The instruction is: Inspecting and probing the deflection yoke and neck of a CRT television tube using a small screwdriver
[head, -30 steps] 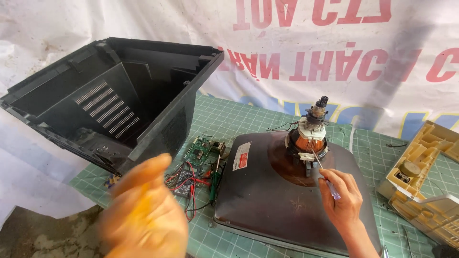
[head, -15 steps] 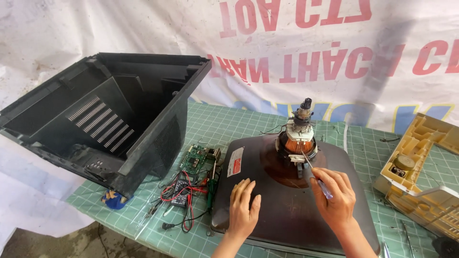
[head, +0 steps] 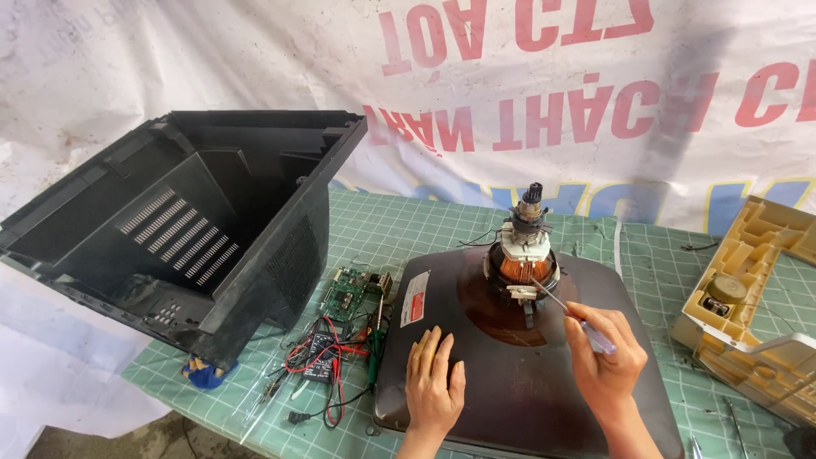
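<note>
A dark picture tube point(head: 510, 374) lies face down on the green cutting mat point(head: 408, 229), its neck pointing up with a copper-wound yoke point(head: 521, 259) around it. My left hand point(head: 433, 387) rests flat on the tube's near left side, fingers spread, holding nothing. My right hand point(head: 605, 364) grips a thin screwdriver point(head: 569, 313) with a clear handle; its tip reaches the base of the yoke.
A black plastic television rear shell point(head: 183, 234) stands open-side up at the left. A green circuit board point(head: 347, 293) with red and black wires point(head: 319, 365) lies between shell and tube. A beige plastic casing point(head: 761, 297) sits at the right. A printed banner hangs behind.
My left hand came down from close to the camera and now lies flat on the tube. My right hand has kept the screwdriver at the yoke.
</note>
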